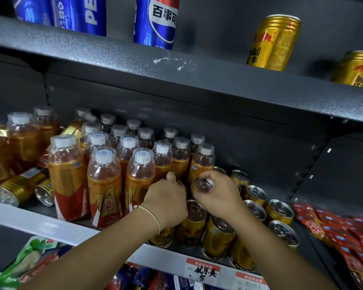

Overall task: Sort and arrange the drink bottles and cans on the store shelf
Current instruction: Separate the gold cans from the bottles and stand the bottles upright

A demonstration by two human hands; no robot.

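Gold can [203, 184] in right fingers' [216, 178] pinch, just beside bottles [104, 181]; left fingers [171, 177] apparently curled, grasp unclear.

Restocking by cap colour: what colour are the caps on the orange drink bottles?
The bottle caps are white, clearest in the head view.

The bottles [104, 185] are showing amber liquid under white caps [102, 155], with orange-and-red labels [105, 206] carrying a gold wing motif. The gold cans [217, 235] are presenting silver tops [280, 208]. The blue cans [155, 24] are carrying a red, white and blue globe. The bull-marked cans [272, 42] are showing gold with red figures. The shelf [218, 80] is showing speckled dark grey. The sachets [344, 227] are showing red.
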